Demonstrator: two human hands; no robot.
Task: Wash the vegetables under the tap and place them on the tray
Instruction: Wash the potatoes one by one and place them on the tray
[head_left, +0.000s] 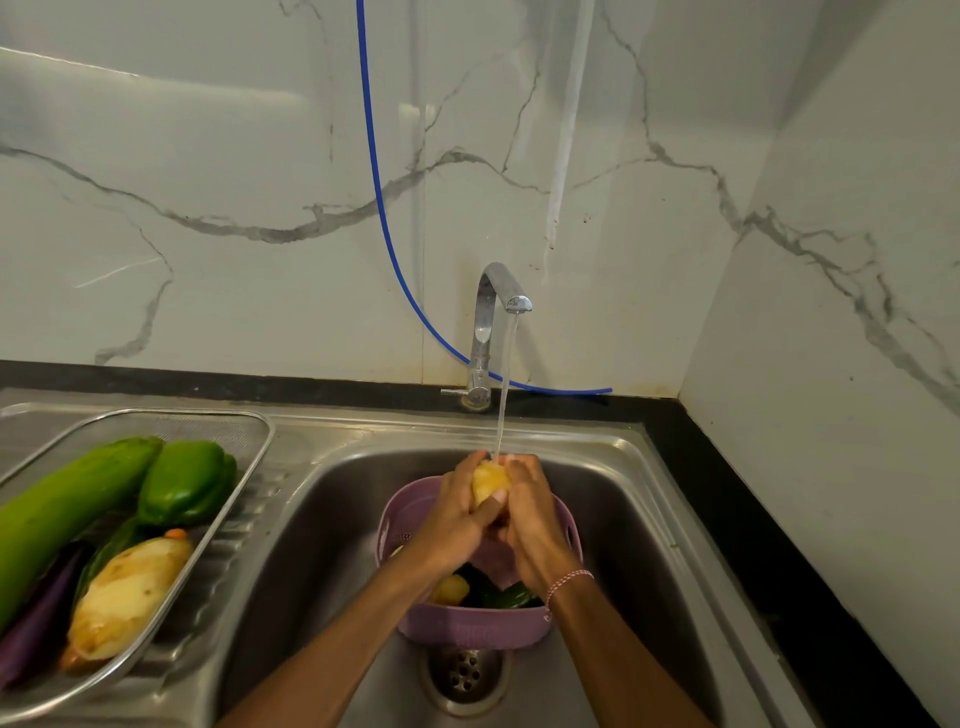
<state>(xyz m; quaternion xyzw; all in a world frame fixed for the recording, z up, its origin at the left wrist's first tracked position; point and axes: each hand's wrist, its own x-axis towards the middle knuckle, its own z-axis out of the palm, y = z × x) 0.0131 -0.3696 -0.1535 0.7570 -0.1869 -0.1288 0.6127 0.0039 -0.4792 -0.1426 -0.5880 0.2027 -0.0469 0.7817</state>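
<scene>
Potato (488, 480) under the tap (501, 306) looks hard but wet and slippery, so left hand (457, 512) and right hand (530, 514) wrapped together round its middle feels safest imo.

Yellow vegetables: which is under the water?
The potato in the left hand and right hand, under the tap; others lie in the purple basket and on the tray.

My feed is fairly bright, with soft, greenish light. Glare streaks the glossy white marble wall tiles (156, 98) at ten o'clock; the curved chrome tap (485, 312) glints. Straight lines bow near the edges.
</scene>
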